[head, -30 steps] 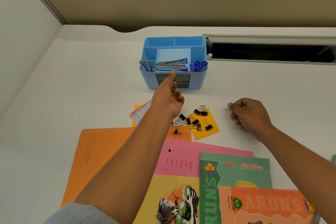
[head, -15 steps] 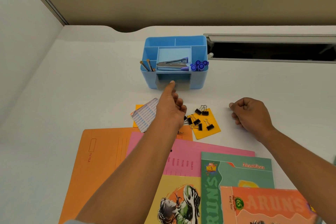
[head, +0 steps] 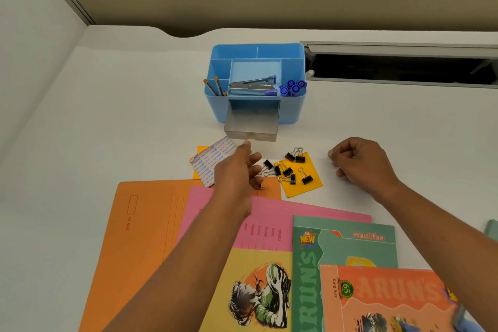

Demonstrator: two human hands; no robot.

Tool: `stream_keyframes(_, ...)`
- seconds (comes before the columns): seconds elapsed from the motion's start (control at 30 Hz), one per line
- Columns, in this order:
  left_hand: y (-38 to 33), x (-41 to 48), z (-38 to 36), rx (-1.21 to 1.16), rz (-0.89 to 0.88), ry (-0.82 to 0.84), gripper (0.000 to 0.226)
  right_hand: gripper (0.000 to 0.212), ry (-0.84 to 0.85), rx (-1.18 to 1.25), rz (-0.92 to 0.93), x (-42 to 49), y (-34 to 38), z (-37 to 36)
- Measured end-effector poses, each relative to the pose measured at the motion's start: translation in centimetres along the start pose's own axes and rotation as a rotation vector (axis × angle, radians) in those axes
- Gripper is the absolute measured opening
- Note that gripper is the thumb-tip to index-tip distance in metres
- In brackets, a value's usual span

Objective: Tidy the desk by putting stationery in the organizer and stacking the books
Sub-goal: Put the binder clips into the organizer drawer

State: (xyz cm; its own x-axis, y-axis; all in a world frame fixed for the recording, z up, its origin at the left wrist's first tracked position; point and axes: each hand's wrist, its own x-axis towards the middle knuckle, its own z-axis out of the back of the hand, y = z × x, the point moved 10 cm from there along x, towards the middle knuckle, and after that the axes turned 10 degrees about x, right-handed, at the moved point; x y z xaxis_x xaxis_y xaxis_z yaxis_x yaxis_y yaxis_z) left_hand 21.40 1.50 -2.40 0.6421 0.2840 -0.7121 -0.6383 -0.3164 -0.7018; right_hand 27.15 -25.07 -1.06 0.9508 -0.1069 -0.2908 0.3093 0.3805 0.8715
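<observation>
A blue organizer [head: 292,110] stands mid-desk, holding pencils [head: 214,86], a stapler [head: 253,86] and purple pens [head: 292,87]. Its clear drawer [head: 252,124] is pulled out toward me and looks empty. My left hand [head: 237,170] hovers just in front of the drawer, fingers loosely apart, holding nothing. My right hand [head: 361,162] rests as a fist on the desk to the right. Several black binder clips [head: 289,170] lie on and beside a yellow sticky pad [head: 301,178]. Notebooks [head: 342,259] lie overlapping near me.
An orange folder [head: 145,224] and a pink folder [head: 272,218] lie under the notebooks. A printed label sheet [head: 213,162] sits on an orange pad left of the clips. A dark cable slot [head: 398,67] runs along the desk's back right.
The left hand reached the organizer's front, then drew back toward me, and the clear drawer now sticks out open. The right fist has stayed put.
</observation>
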Motion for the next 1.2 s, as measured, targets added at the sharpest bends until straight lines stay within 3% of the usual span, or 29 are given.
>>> stream_keyframes(0.13, -3.3, -1.1, 2.5, 0.686, -0.449, -0.113, 0.014, 0.007, 0.083, -0.225, 0.206, -1.7, 2.9, -2.9)
stream_keyframes(0.23, -2.7, -1.1, 1.8, 1.027, -0.527, -0.044, 0.021, 0.021, 0.18, -0.379, 0.282, -2.9, 4.2, -5.6)
stream_keyframes(0.33, -2.2, -1.7, 0.6, 1.218, -0.612, -0.037, 0.033, 0.034, 0.206, -0.567, 0.315, -3.8, 5.0, -7.3)
stream_keyframes(0.47, -2.1, -2.3, -0.3, 1.345, -0.661, -0.078, 0.026, 0.043, 0.175, -0.725, 0.319, -4.2, 5.1, -8.0)
stream_keyframes(0.63, -2.2, -2.9, -0.8, 1.445, -0.683, -0.108, 0.016, 0.033, 0.168, -0.795, 0.321, -4.1, 4.5, -8.3)
stream_keyframes(0.9, -7.1, -5.9, -0.7, 1.185, -0.83, -0.143, 0.013, 0.015, 0.212, -0.707, 0.297, -4.1, 3.6, -8.4)
stream_keyframes(1.2, -8.8, -4.5, -1.4, 1.22, -0.652, 0.059, 0.015, 0.014, 0.295, -0.655, 0.256, -4.0, 3.2, -8.3)
